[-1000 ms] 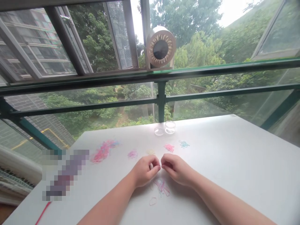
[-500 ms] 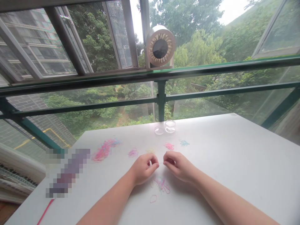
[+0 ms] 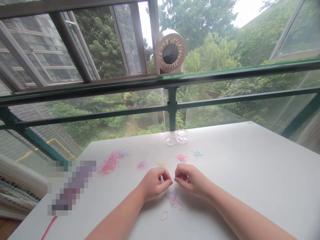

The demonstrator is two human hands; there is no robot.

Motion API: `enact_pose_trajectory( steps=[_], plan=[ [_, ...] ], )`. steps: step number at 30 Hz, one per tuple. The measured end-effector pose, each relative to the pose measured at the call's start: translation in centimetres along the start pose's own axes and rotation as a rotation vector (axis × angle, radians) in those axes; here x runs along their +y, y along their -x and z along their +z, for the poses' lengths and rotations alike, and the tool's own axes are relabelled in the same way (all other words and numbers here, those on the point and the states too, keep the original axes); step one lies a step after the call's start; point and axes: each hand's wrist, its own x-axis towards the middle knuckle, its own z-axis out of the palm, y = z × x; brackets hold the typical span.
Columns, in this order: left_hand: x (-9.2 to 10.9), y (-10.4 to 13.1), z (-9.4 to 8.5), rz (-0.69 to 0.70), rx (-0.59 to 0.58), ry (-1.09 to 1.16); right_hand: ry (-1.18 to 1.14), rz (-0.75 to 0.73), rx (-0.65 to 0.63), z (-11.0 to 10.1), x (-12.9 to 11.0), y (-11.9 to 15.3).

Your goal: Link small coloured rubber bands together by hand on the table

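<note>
Above the middle of the white table point(image 3: 237, 166), my left hand point(image 3: 155, 183) and my right hand point(image 3: 192, 180) face each other, fingertips pinched and a small gap apart. A thin pale rubber band point(image 3: 173, 179) spans that gap, one end in each pinch; most of it is hidden by the fingers. Just below my hands lies a small heap of pink, purple and bluish rubber bands point(image 3: 177, 202). Nearer to me a single pink rubber band point(image 3: 164, 212) rests on the tabletop.
Beyond my hands lie small heaps of purple bands point(image 3: 142, 165), yellow bands point(image 3: 161, 163), pink bands point(image 3: 181, 158) and blue bands point(image 3: 197, 154). A larger mixed pile point(image 3: 111, 163) sits left. Behind stands a clear round container point(image 3: 182, 136) beside its lid point(image 3: 170, 141). A blurred-out object point(image 3: 75, 186) lies far left.
My two hands have come slightly closer together, so less of the pale band shows between the fingertips. The view has shifted a little; the heaps lie as before.
</note>
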Motion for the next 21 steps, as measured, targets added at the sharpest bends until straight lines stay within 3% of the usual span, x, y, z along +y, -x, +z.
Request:
enact_pose_trajectory(
  steps=[11, 17, 21],
  plan=[
    [0.1, -0.2, -0.7, 0.031, -0.022, -0.028, 0.022, -0.092, 0.018, -0.5, -0.1, -0.1],
    [-0.9, -0.5, -1.9, 0.017, 0.057, -0.058, 0.01, -0.059, 0.159, -2.5, 1.0, -0.4],
    [-0.7, -0.4, -1.5, 0.035, 0.044, -0.053, 0.006, -0.052, 0.125, -1.9, 0.5, -0.4]
  ],
)
